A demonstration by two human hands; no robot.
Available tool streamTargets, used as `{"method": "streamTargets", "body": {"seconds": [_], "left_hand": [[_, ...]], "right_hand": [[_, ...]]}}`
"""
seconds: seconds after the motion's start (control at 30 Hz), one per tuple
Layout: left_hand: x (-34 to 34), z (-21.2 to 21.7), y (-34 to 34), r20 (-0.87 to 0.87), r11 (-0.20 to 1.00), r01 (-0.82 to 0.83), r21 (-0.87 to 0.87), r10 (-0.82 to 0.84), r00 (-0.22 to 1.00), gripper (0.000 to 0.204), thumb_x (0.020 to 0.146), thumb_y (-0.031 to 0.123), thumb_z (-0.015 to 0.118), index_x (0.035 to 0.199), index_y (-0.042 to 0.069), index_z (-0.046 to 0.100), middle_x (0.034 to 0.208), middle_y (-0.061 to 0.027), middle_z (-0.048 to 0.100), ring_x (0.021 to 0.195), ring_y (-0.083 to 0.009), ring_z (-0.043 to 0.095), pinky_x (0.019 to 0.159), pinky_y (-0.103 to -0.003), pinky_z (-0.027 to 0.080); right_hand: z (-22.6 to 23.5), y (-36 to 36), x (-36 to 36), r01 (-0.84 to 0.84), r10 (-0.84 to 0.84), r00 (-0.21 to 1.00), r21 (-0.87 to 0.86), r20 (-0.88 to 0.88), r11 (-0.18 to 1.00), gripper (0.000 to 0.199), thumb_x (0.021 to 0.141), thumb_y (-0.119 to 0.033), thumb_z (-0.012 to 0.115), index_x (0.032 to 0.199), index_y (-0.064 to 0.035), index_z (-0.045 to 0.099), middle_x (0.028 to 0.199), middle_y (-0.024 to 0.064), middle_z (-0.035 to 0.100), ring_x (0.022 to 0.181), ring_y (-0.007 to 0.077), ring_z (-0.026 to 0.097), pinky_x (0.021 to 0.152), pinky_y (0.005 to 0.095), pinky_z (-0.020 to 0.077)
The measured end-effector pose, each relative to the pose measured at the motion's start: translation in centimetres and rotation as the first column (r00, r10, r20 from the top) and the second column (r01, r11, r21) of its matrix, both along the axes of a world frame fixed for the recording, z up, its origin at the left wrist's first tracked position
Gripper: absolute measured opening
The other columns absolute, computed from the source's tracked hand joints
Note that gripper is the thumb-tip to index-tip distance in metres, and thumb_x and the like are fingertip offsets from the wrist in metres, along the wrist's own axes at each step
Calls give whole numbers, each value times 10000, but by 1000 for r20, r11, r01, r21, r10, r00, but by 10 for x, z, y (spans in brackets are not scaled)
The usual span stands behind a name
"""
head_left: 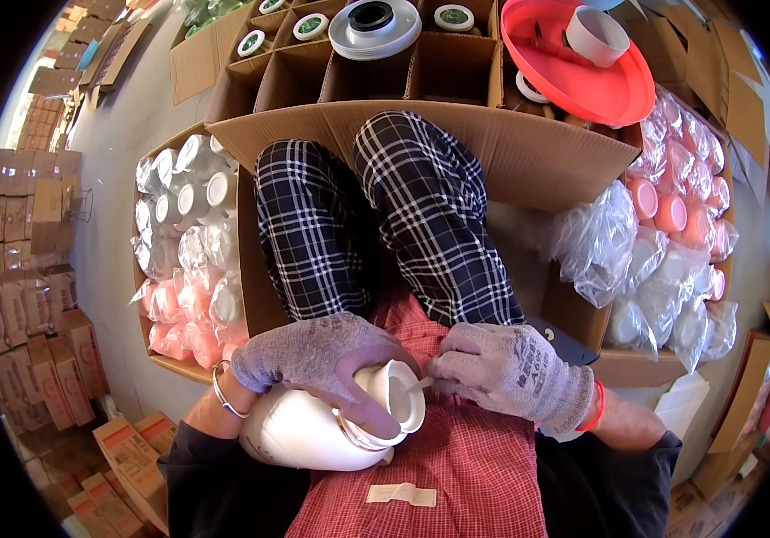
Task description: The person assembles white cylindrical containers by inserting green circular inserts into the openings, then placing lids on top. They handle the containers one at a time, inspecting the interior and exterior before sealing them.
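Observation:
My left hand (pixel 326 359), in a grey knit glove, is wrapped round the neck of a white jug (pixel 300 435) that lies tilted across my lap, its mouth toward the right. A white cup-like rim (pixel 405 399) shows at the mouth, beneath my left fingers. My right hand (pixel 515 372), gloved too, is closed in a pinch beside that rim. A small pale strip (pixel 422 384) runs from its fingertips to the rim; I cannot make out what it is. Red checked cloth (pixel 456 466) lies under the jug.
Ahead stands a divided carton (pixel 430 148) holding several green-and-white-topped containers. On it rest a stack of clear discs (pixel 374 45) and a red basin (pixel 618 94) with a white ring (pixel 597 36). Bagged white and pink parts fill a left box (pixel 192 202) and a right box (pixel 672 224).

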State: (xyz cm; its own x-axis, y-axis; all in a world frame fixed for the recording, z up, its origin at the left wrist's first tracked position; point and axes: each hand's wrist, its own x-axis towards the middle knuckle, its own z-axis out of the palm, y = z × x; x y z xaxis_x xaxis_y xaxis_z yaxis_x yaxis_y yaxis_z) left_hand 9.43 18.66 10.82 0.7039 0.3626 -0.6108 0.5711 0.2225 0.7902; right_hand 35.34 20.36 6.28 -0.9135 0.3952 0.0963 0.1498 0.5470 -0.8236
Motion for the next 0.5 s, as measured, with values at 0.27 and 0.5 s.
{"method": "streamTargets", "body": {"seconds": [0.27, 0.5], "left_hand": [[0, -10, -3, 37, 1000, -12, -9, 12, 999, 781, 644, 534, 851, 1159, -22, 664, 1090, -182, 681, 1011, -326, 675, 870, -400, 541], [-6, -11, -7, 81, 997, -66, 41, 63, 995, 827, 631, 542, 853, 1184, -39, 647, 1097, -195, 679, 1023, -332, 671, 879, -402, 532]], "right_hand": [[11, 19, -11, -54, 65, 998, 342, -23, 938, 126, 791, -154, 670, 891, -91, 626, 862, 35, 563, 780, 170, 631, 620, 285, 555], [26, 20, -16, -90, 89, 996, 461, 24, 883, 120, 787, -152, 667, 867, -65, 655, 867, 59, 568, 769, 172, 619, 571, 294, 552]]}}
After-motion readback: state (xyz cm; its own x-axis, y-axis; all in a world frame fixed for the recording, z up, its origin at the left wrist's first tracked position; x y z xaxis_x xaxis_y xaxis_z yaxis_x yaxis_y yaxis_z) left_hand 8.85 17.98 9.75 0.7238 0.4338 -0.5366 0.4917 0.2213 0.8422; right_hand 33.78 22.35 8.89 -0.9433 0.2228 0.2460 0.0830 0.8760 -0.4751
